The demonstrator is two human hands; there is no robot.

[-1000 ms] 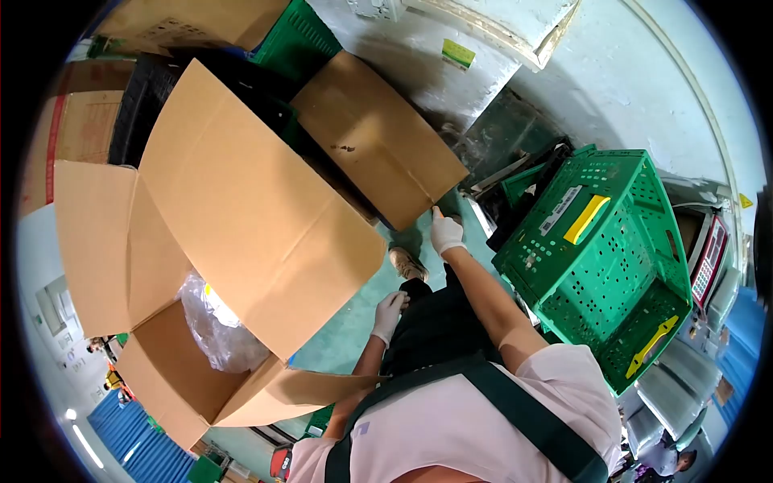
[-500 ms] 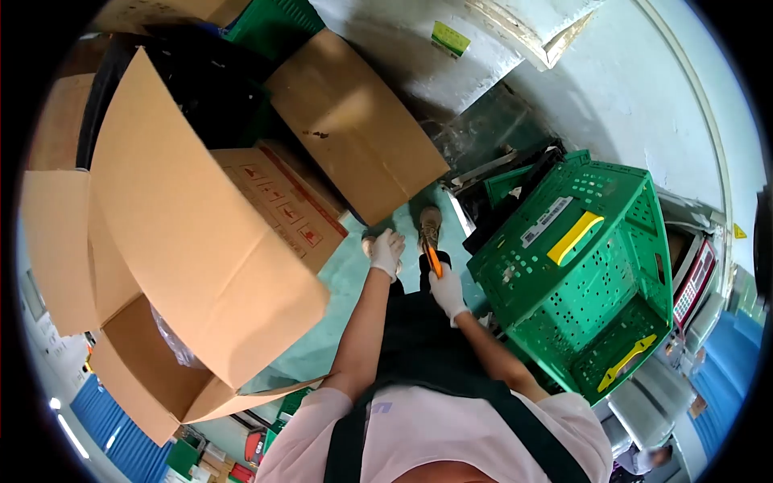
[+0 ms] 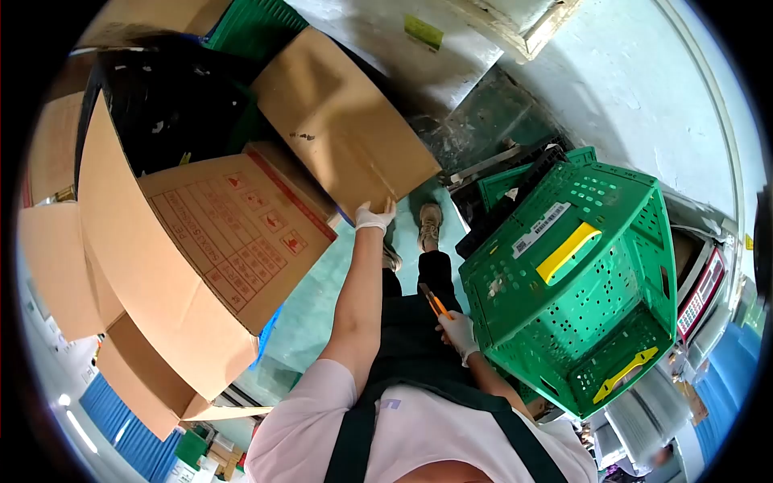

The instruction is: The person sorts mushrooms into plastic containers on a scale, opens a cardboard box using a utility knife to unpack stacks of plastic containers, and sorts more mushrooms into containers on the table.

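Observation:
My left hand (image 3: pixel 374 216), in a white glove, grips the near lower edge of a brown cardboard box (image 3: pixel 346 121) that stands tilted ahead of me. In my gloved right hand (image 3: pixel 459 332) is an orange utility knife (image 3: pixel 436 303), held low in front of my dark apron, its tip pointing forward. Left of my left arm is a large opened cardboard box (image 3: pixel 153 266) with its flaps spread. A panel with red printing (image 3: pixel 233 225) lies beside it.
On the right, a green perforated crate (image 3: pixel 564 274) with yellow handles lies tipped on its side. Behind it sits a red-and-white device with a keypad (image 3: pixel 699 296). Black plastic (image 3: pixel 177 105) fills the upper left. A white wall (image 3: pixel 636 88) rises ahead right.
My left hand has moved forward onto the box's edge. My right hand with the knife has drawn back toward my body. The large opened box and its flaps have shifted left.

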